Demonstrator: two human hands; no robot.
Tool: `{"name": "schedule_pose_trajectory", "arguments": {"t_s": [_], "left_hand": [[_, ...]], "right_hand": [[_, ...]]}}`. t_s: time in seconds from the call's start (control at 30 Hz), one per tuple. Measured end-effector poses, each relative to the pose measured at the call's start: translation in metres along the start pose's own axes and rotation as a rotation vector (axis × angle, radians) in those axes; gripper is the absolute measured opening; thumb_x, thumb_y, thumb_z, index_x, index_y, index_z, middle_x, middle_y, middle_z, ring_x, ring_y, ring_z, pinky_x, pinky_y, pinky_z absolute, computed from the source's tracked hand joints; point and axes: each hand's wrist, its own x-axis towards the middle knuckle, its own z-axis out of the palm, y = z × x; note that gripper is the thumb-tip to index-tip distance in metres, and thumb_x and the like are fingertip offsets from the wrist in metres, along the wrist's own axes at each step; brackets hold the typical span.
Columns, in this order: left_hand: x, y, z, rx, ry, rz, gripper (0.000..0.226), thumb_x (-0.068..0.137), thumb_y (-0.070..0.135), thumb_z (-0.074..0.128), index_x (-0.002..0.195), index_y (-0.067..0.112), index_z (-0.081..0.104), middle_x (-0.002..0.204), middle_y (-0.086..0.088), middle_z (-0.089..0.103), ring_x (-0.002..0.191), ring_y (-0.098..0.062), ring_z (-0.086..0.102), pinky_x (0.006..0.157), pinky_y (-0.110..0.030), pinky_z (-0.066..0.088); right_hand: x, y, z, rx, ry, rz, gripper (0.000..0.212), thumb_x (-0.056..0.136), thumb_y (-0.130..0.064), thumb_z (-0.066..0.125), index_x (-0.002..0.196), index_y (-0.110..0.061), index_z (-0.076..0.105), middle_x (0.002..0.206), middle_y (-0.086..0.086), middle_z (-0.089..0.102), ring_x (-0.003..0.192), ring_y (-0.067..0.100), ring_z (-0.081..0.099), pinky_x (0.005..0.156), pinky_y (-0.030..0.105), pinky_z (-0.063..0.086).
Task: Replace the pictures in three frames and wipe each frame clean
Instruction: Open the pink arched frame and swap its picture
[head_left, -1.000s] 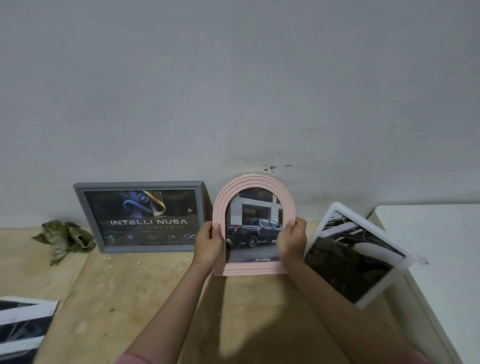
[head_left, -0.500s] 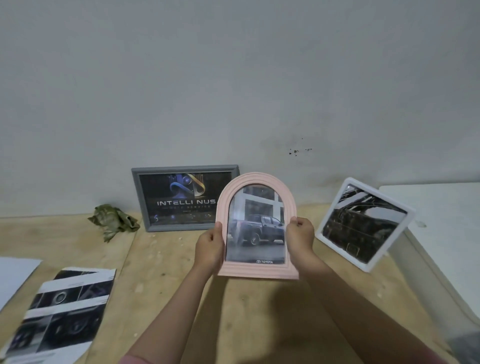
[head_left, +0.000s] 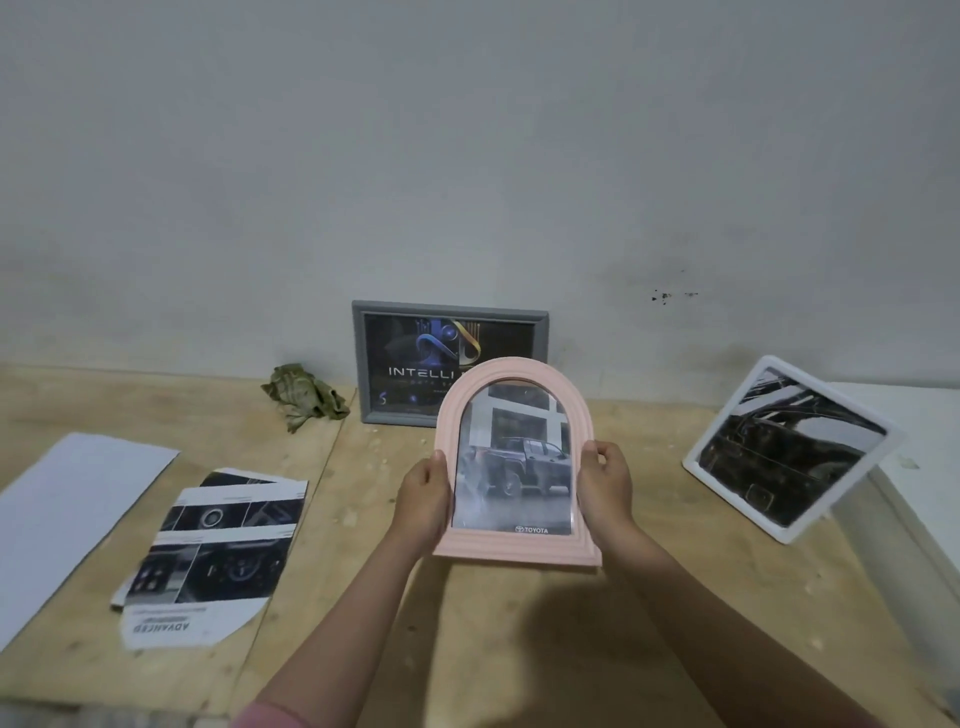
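I hold a pink arched frame (head_left: 514, 551) with a picture of a dark pickup truck, lifted above the wooden table and tilted back toward me. My left hand (head_left: 423, 499) grips its left edge and my right hand (head_left: 605, 486) grips its right edge. Behind it a grey rectangular frame (head_left: 449, 312) with a dark "INTELLI" poster leans on the wall, partly hidden by the pink frame. A white square frame (head_left: 789, 530) with a dark car picture leans at the right. A crumpled greenish cloth (head_left: 304, 397) lies by the wall.
Printed car-picture sheets (head_left: 218, 551) and a blank white sheet (head_left: 67, 514) lie on the wooden table (head_left: 519, 649) at the left. A white surface (head_left: 930, 467) adjoins the table at the right, behind the white frame. The grey wall (head_left: 467, 156) rises behind.
The pink frame has come away from the wall toward me and tilted back. The view has swung left, bringing the printed sheets and white sheet into sight.
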Motion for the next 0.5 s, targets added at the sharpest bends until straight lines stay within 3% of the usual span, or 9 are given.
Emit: {"name": "schedule_pose_trajectory", "arguments": {"t_s": [0.1,0.23,0.4,0.5], "left_hand": [[-0.002,0.001,-0.001,0.103,0.011,-0.043,0.04,0.101,0.031,0.037,0.077,0.002,0.051,0.057,-0.009,0.05,0.04,-0.012,0.048,0.038,-0.017,0.036],[0.007,0.005,0.0,0.098,0.055,-0.121,0.039,0.095,0.04,0.049,0.1,0.004,0.06,0.087,-0.008,0.065,0.075,-0.019,0.061,0.067,-0.028,0.048],[0.004,0.045,-0.01,-0.301,-0.093,-0.197,0.062,0.085,0.069,0.043,0.097,0.012,0.063,0.09,-0.007,0.07,0.083,-0.022,0.067,0.079,-0.035,0.053],[0.003,0.055,-0.011,-0.268,-0.233,-0.234,0.066,0.08,0.072,0.048,0.093,0.01,0.069,0.082,-0.006,0.072,0.076,-0.022,0.068,0.073,-0.034,0.055]], "right_hand": [[-0.007,-0.003,-0.003,0.027,-0.009,-0.025,0.02,0.097,-0.04,0.04,0.102,-0.025,0.05,0.1,0.0,0.061,0.09,0.023,0.059,0.083,0.041,0.05],[-0.025,-0.014,-0.017,0.016,-0.074,-0.281,0.011,0.096,-0.038,0.046,0.099,-0.027,0.048,0.088,-0.007,0.059,0.08,0.014,0.06,0.069,0.042,0.054],[-0.045,-0.013,-0.028,-0.172,-0.049,-0.802,0.008,0.089,-0.02,0.053,0.092,-0.012,0.055,0.088,-0.003,0.052,0.077,0.01,0.05,0.064,0.025,0.042],[-0.053,0.008,-0.03,-0.338,-0.106,-0.992,0.007,0.085,-0.011,0.055,0.092,-0.011,0.057,0.091,0.0,0.053,0.081,0.016,0.052,0.069,0.023,0.041]]}}
